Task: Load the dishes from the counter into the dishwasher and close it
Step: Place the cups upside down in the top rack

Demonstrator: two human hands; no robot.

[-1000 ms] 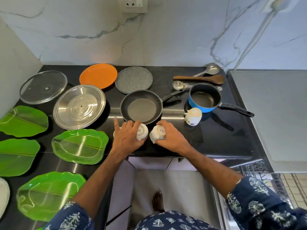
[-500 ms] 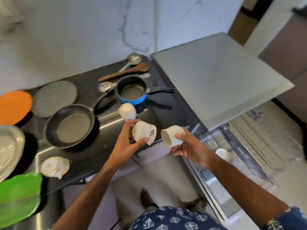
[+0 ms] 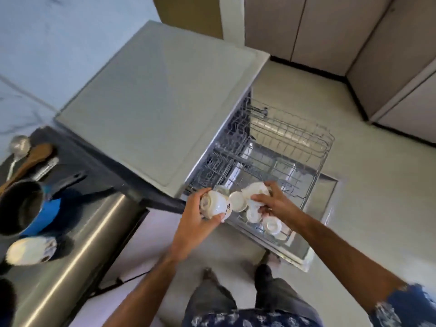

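1. Here, I see the dishwasher [image 3: 165,109] filling the centre of the frame, its grey top closed over an open front.
2. Its wire rack [image 3: 306,156] is pulled out at centre right, above the lowered door.
3. The counter [image 3: 77,244] runs along the left edge, carrying a blue saucepan [image 3: 21,208], a wooden spatula [image 3: 35,156] and one white cup [image 3: 28,251] at lower left.
4. My left hand [image 3: 195,223] curls around a white cup on its side [image 3: 215,204], held just at the rack's near corner.
5. My right hand [image 3: 276,204] grips another white cup [image 3: 256,188] low inside the rack, among cups already standing there [image 3: 272,226].
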